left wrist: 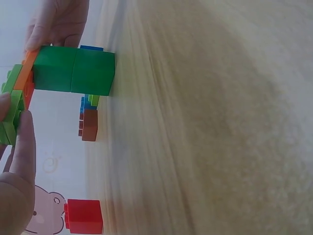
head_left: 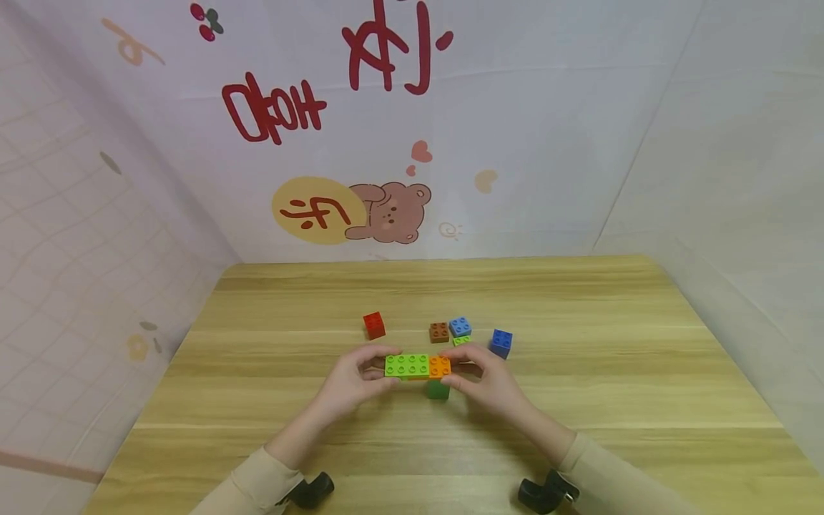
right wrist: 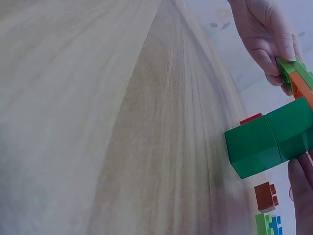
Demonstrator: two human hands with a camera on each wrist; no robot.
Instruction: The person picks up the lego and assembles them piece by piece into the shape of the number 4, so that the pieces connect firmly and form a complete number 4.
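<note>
My left hand pinches the left end of a light green brick between thumb and fingers. That brick sits on an orange brick, part of which sticks out to the right. The right hand holds the orange brick's free end between thumb and fingers. Two dark green bricks, stacked one on the other, are under the orange one; in the right wrist view the green bricks hide part of the right hand's fingers. Whether the stack touches the table cannot be told.
Behind the hands on the wooden table lie a red brick, a brown brick, a light blue brick, another light green brick and a dark blue brick. A printed cloth hangs behind the table.
</note>
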